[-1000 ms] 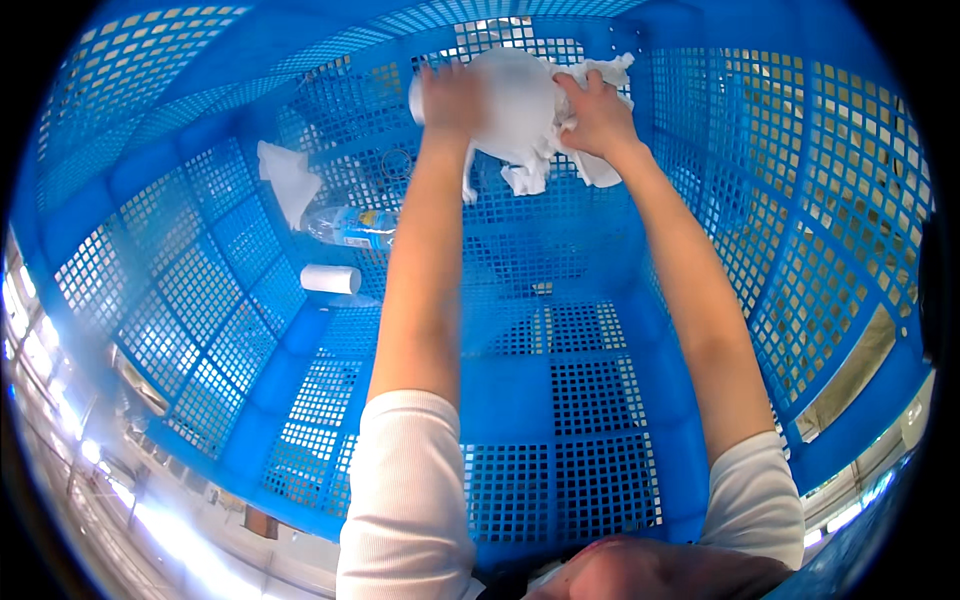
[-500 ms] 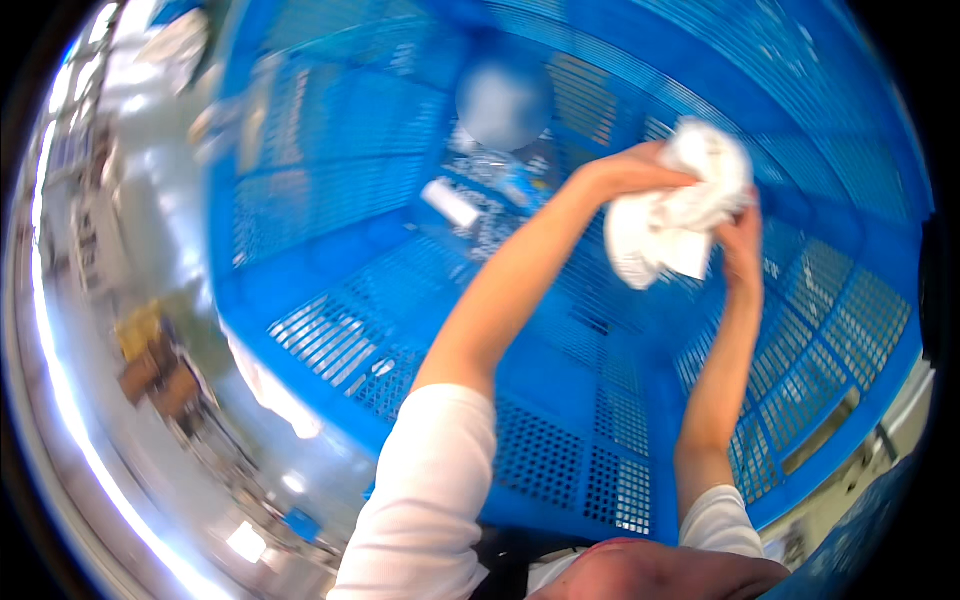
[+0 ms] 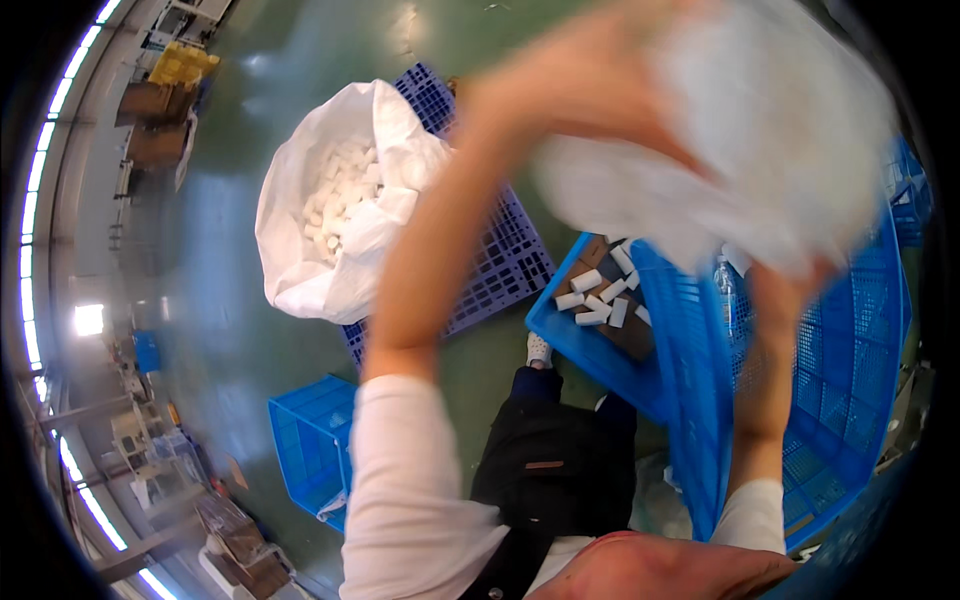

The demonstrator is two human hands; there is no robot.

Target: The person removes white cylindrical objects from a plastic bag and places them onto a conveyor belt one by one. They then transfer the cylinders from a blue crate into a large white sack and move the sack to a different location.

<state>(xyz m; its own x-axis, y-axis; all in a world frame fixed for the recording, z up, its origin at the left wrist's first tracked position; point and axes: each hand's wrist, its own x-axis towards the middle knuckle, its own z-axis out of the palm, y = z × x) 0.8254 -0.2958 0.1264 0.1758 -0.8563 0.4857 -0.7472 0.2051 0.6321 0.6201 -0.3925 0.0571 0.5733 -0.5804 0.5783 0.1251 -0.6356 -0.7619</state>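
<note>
Bundle (image 3: 760, 150): between both hands, left hand (image 3: 560, 90) on its left.
Crate (image 3: 830, 400): below the grip.
Tray (image 3: 590, 340): left of crate.
Sack (image 3: 340, 210): far left, on pallet (image 3: 500, 260).

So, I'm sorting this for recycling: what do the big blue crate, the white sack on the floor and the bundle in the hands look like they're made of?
Blue crate: rigid moulded plastic, with lattice walls and a slight sheen.
White sack: thin, soft plastic film or woven plastic, crumpled and glossy.
Bundle: white and soft-looking, perhaps film or cloth; too blurred to tell.
</note>
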